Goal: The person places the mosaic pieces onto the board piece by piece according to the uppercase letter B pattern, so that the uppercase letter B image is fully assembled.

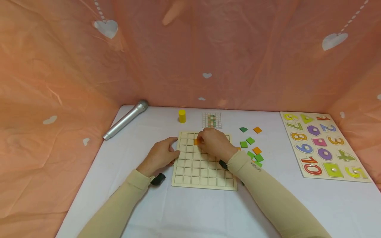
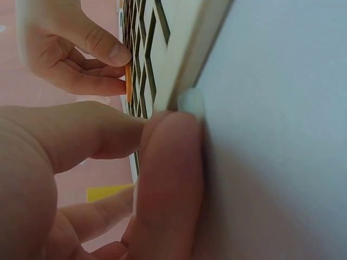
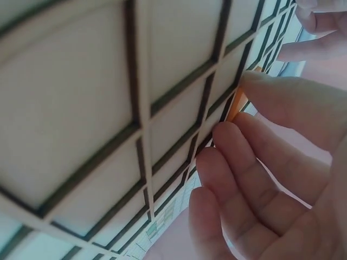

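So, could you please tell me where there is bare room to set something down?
There is bare table between the microphone and left hand, between the loose tiles and number board, and between the sleeves, on the grid's near side. It is crowded just right of the grid, among those tiles, and at its far part, under the right hand.

Your right hand (image 1: 215,142) covers part of the board (image 1: 191,172) and the pinched orange tile (image 1: 195,142) | head view's bottom edge cuts your sleeves (image 1: 268,190) | card (image 1: 212,119) detail too small for you | left wrist view crops your left hand (image 1: 158,154)
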`<control>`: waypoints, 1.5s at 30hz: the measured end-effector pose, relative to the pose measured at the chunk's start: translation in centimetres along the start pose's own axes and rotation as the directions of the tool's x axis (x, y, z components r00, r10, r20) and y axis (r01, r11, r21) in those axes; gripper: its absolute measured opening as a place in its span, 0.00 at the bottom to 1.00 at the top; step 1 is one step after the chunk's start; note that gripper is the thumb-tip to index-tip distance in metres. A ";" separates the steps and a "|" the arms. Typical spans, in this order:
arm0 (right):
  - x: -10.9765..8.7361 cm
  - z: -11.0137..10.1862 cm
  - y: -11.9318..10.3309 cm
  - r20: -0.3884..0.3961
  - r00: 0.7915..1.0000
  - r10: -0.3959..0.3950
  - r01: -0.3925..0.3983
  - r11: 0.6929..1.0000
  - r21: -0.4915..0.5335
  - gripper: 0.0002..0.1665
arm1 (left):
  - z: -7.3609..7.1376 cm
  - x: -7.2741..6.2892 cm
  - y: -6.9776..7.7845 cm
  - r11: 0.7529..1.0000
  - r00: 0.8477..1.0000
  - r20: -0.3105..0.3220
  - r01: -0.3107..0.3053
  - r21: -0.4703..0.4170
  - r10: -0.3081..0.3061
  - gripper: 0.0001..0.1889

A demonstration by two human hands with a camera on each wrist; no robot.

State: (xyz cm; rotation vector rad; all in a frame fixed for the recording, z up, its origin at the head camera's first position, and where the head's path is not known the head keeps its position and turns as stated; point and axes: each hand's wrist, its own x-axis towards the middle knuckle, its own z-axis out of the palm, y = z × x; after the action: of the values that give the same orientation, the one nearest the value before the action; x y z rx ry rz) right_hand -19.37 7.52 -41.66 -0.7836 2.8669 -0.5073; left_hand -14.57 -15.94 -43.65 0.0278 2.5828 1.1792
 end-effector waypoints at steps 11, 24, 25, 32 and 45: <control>-2.1 -1.6 1.3 -0.003 0.997 0.082 -0.081 0.996 0.041 0.16 | 0.0 0.0 0.1 0.999 1.000 0.022 0.012 -0.035 -0.011 0.35; -7.9 -4.1 8.4 -0.075 0.952 0.297 -0.273 0.932 0.238 0.19 | -1.0 -0.5 -0.9 0.997 0.999 0.014 0.043 -0.070 -0.042 0.34; -8.3 -4.2 8.9 -0.073 0.946 0.315 -0.289 0.925 0.248 0.20 | -1.1 -0.6 -0.9 0.996 0.999 0.014 0.043 -0.075 -0.042 0.34; -10.4 -4.8 11.3 -0.042 0.895 0.444 -0.416 0.865 0.280 0.21 | -1.2 -0.7 -1.1 0.994 0.999 0.020 0.052 -0.092 -0.051 0.34; -10.0 -4.2 12.1 -0.025 0.885 0.465 -0.444 0.859 0.256 0.25 | -1.0 -0.5 -1.3 0.994 0.998 0.012 0.064 -0.088 -0.064 0.34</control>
State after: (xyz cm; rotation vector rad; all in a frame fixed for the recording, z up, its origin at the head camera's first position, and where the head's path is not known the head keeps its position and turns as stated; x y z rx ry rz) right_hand -17.35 23.62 -41.65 -0.0330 2.8437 -0.8136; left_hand -14.23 -17.62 -43.88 -0.0683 2.5013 1.2656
